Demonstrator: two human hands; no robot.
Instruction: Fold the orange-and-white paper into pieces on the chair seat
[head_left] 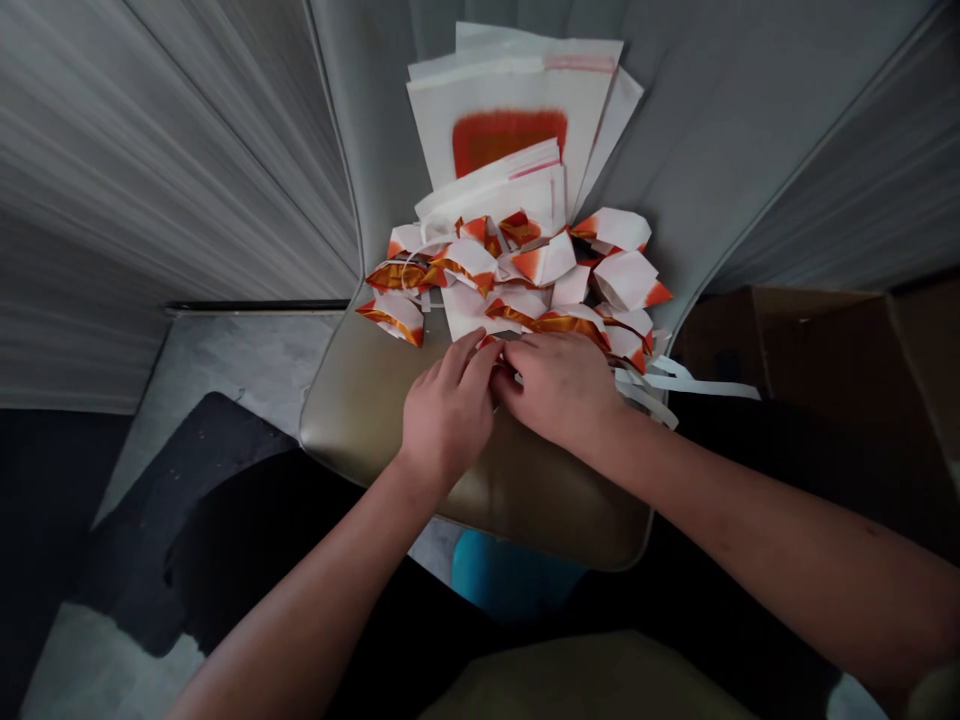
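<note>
My left hand (450,405) and my right hand (562,385) meet over the chair seat, fingers pinched together. Between the fingertips of both hands shows a small piece of orange and white paper (491,341), mostly hidden by the fingers. Just beyond the hands lies a pile of folded paper pieces (469,262), white with orange and gold parts. Behind the pile, flat white sheets (592,90) lean on the chair back, one with an orange-red patch. White strips (697,386) stick out to the right of my right hand.
The chair seat (360,400) is olive-brown with a grey back (720,110). Cardboard boxes (832,370) stand at the right, and a dark mat (195,480) lies on the floor at the left. Something blue (510,575) shows below the seat. Grey curtains hang on both sides.
</note>
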